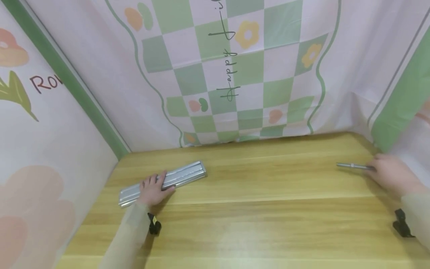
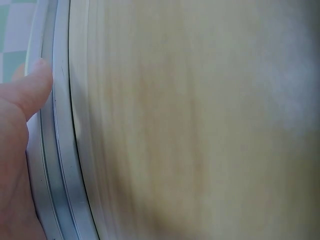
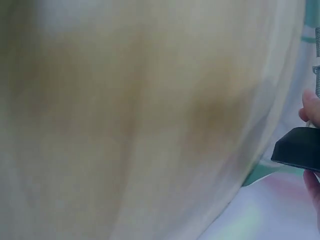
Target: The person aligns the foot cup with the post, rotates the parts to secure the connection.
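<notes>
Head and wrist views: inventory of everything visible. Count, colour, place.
metal bar: 1, silver, left part of the table, under the left hand
threaded rod: 1, grey, held at the right
black end piece: 1, black, at the right hand
table: 1, light wood tone, beneath both hands
printed cloth: count unclear, white with green, pink and yellow print, behind the table and at both sides
wrist devices: 2, black, one by each wrist
sleeves: 2, pale beige, on both forearms
left hand: 1, bare, across the bar
right hand: 1, bare, holding the rod
</notes>
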`<control>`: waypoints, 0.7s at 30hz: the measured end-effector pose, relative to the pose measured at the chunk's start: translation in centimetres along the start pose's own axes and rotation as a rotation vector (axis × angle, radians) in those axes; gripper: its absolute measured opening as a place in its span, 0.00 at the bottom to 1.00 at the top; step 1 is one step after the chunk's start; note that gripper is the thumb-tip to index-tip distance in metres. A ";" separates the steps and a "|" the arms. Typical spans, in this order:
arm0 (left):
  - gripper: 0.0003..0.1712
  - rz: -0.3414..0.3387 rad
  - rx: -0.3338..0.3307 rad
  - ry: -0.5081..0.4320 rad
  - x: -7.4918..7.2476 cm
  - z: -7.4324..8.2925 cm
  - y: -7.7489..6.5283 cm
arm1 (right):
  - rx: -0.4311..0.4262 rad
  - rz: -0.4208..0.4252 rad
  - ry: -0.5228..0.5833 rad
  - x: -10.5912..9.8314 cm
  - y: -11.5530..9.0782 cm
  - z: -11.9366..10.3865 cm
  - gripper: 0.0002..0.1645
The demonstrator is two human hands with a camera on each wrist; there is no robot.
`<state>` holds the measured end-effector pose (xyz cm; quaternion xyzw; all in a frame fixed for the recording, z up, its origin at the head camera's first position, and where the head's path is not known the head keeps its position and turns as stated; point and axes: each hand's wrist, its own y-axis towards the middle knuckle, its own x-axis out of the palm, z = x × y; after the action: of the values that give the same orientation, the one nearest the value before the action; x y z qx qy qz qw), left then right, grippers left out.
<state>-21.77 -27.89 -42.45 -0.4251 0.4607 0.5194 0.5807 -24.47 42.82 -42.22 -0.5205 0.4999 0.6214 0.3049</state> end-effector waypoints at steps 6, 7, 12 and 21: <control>0.46 0.015 0.005 0.000 0.3 -0.2 -0.1 | -0.021 0.055 0.023 -0.6 0.9 -2.0 0.08; 0.45 0.013 0.003 0.000 0.3 -0.2 -0.1 | -0.018 0.063 0.026 -0.7 1.0 -2.5 0.08; 0.43 0.018 0.003 -0.011 0.0 0.2 -0.2 | -0.001 0.082 0.044 -1.8 1.5 -5.0 0.08; 0.43 0.037 0.001 0.021 0.5 -0.5 0.3 | -0.074 0.180 0.077 -1.8 2.2 -7.9 0.07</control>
<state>-22.10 -28.28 -43.03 -0.4215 0.4749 0.5253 0.5664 -23.26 34.92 -39.53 -0.5079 0.5324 0.6440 0.2092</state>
